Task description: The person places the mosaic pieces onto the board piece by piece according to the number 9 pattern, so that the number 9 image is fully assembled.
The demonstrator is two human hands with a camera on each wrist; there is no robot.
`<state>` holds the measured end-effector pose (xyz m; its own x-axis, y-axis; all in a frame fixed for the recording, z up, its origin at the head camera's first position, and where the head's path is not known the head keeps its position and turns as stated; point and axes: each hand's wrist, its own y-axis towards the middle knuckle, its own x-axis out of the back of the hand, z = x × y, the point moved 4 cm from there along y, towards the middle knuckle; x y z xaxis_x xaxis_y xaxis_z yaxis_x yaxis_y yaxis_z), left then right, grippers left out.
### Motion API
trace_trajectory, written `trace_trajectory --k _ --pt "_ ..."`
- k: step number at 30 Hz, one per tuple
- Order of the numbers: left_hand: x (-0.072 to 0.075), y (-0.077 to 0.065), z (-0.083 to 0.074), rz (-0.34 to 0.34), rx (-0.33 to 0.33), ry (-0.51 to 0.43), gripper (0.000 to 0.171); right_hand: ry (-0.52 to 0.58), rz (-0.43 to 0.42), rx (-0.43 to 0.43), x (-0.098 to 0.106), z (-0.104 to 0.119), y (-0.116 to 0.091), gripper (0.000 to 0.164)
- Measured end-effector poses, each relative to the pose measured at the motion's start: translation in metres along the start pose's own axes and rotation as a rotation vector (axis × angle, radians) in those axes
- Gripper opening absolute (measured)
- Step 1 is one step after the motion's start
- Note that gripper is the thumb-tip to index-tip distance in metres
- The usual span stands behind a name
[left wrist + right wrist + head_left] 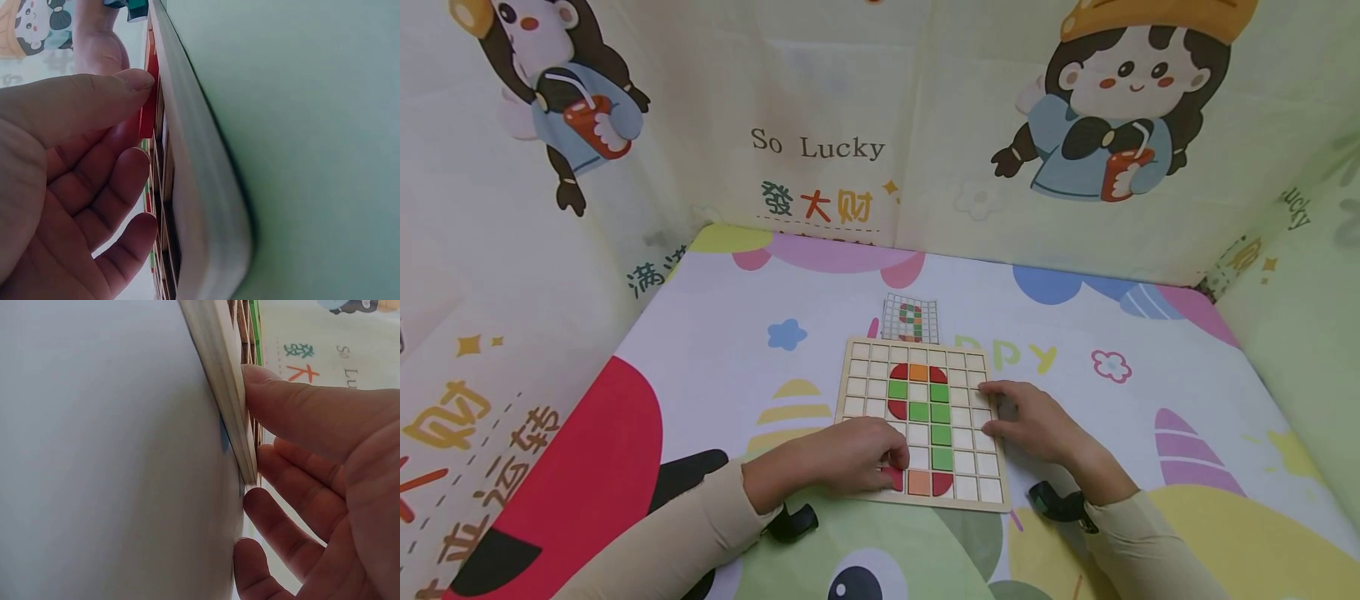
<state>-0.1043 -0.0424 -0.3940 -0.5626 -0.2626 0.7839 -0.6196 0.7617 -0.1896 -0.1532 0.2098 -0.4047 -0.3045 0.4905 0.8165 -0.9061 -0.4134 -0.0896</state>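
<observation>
A wooden grid board (973,492) lies on the table with red, green and orange tiles in several cells. Over its lower left part, my left hand (861,454) pinches a red rounded-corner tile (893,478) at the bottom row. The left wrist view shows the thumb against this red tile (149,103), which sits slightly tilted near the rim; the index fingertip is mostly hidden. Along the board's right edge, my right hand (1037,421) rests its thumb and index finger on the rim (228,381), fingers loosely bent. An orange tile (919,482) sits right of the pinched tile.
Just behind the board lies a small pattern card (891,317) printed with a similar coloured figure. A colourful printed cloth (737,325) covers the table. Printed fabric walls (940,167) stand at the back and both sides.
</observation>
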Motion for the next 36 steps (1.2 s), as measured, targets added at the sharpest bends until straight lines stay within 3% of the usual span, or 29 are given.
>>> trace_trajectory --k 22,36 --pt "0.0028 -0.0026 0.0022 -0.002 -0.042 -0.004 0.007 0.011 0.001 0.001 0.0005 -0.0004 -0.0005 0.054" --pt "0.0034 -0.0010 0.0047 0.007 -0.010 -0.023 0.012 0.000 -0.005 0.004 0.0006 -0.0006 0.0002 0.053"
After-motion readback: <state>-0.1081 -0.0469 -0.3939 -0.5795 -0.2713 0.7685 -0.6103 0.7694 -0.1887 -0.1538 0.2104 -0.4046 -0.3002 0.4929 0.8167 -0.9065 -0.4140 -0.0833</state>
